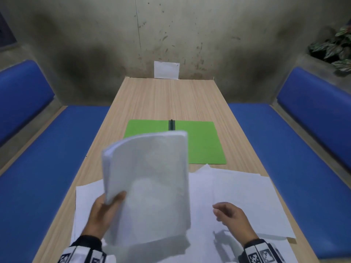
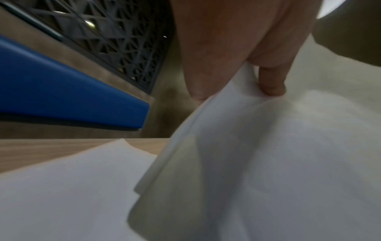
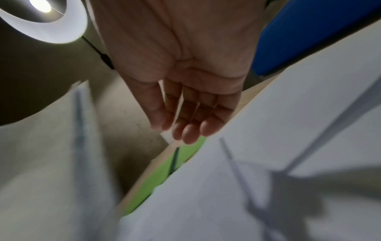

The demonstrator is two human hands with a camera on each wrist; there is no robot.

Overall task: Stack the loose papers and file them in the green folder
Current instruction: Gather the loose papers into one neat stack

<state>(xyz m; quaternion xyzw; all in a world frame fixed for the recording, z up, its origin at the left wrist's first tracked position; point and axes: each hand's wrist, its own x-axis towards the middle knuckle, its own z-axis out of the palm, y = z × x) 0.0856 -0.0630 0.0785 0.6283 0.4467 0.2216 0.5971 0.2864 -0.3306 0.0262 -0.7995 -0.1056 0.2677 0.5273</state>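
While the left hand (image 1: 103, 215) grips a thick stack of papers (image 1: 148, 186) by its lower left edge, thumb on the near face and fingers behind, the stack stands almost upright above the near end of the desk (image 1: 171, 97), its long axis running up and away from the person and its top curling over toward the left. The right hand (image 1: 232, 215) hovers just to the right of the stack, apart from it, palm down with fingers relaxed and holding nothing, above the loose papers (image 1: 247, 196) that lie spread flat and overlapping across the near desk. Beyond them the green folder (image 1: 205, 145) lies open and flat at mid-desk, its dark spine clip (image 1: 171, 125) pointing away from the person, partly hidden behind the raised stack. Any print on the sheets is too blurred to read. Blue benches (image 1: 275, 149) flank the desk.
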